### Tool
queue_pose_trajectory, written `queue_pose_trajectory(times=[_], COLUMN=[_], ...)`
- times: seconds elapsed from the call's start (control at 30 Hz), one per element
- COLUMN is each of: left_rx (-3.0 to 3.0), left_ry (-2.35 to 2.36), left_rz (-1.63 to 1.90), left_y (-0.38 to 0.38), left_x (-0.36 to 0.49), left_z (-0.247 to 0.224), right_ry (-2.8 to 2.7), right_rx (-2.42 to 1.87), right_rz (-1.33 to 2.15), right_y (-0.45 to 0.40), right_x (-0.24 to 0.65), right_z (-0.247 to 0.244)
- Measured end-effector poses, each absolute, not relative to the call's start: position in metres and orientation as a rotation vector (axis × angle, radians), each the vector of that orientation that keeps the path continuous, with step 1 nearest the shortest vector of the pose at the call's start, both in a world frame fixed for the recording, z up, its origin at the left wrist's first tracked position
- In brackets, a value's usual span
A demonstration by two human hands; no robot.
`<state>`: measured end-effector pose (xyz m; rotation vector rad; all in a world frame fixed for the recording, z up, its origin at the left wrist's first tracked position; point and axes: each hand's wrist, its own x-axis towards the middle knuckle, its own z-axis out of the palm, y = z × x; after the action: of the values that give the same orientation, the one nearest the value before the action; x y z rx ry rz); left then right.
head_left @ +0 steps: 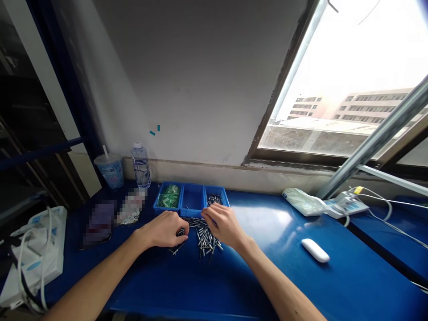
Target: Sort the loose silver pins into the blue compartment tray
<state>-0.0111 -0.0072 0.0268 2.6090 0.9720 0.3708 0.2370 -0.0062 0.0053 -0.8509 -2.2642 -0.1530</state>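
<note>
A loose pile of thin metal pieces (207, 243) lies on the blue table, in front of three joined blue bins. My left hand (167, 229) rests at the pile's left side, its fingers curled down; what they hold, if anything, is hidden. Over the pile's right side, near the front of the right bin, is my right hand (222, 223), fingers bent together, with their tips too small to read. The left bin (168, 208) holds green and clear packets. In the middle bin (193, 198) the blue bottom shows. More metal pieces (214, 199) lie in the right bin.
Behind the bins stand a water bottle (141, 166) and a cup with a straw (110, 170). A phone (99, 223) lies left. A white case (315, 250), a plastic packet (304, 203) and a power strip (346, 204) are on the right. Another power strip (55, 240) sits far left.
</note>
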Motion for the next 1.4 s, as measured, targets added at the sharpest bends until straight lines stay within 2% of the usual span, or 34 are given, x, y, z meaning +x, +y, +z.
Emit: queue_pose_trajectory(times=[0.23, 0.43, 0.53, 0.63, 0.77, 0.9, 1.07, 1.4], left_rx=[2.484, 2.466, 2.539, 2.625, 2.643, 2.694, 2.787, 2.819], left_ry=[1.072, 1.087, 1.146, 1.246, 1.510, 1.550, 1.269, 1.280], left_rz=[0.383, 0.541, 0.419, 0.342, 0.470, 0.507, 0.381, 0.468], left_y=[-0.002, -0.031, -0.060, -0.083, -0.097, -0.091, -0.070, -0.062], left_x=[-0.018, -0.041, -0.059, -0.069, -0.061, -0.043, -0.026, -0.004], left_z=[0.036, 0.044, 0.033, 0.008, -0.028, -0.043, -0.047, -0.061], right_ry=[-2.418, -2.374, -2.354, -2.279, -2.258, -2.218, -2.231, -2.158], right_rx=[-0.969, -1.240, -1.327, -1.590, -1.823, -1.824, -1.728, -1.543], right_rz=[-0.095, 0.195, 0.163, 0.189, 0.352, 0.382, 0.397, 0.695], right_y=[-0.011, -0.038, -0.067, -0.089, -0.097, -0.096, -0.096, -0.096], right_x=[0.243, 0.272, 0.285, 0.291, 0.280, 0.250, 0.214, 0.199], right_z=[0.018, 0.038, 0.017, -0.018, -0.048, -0.053, -0.052, -0.035])
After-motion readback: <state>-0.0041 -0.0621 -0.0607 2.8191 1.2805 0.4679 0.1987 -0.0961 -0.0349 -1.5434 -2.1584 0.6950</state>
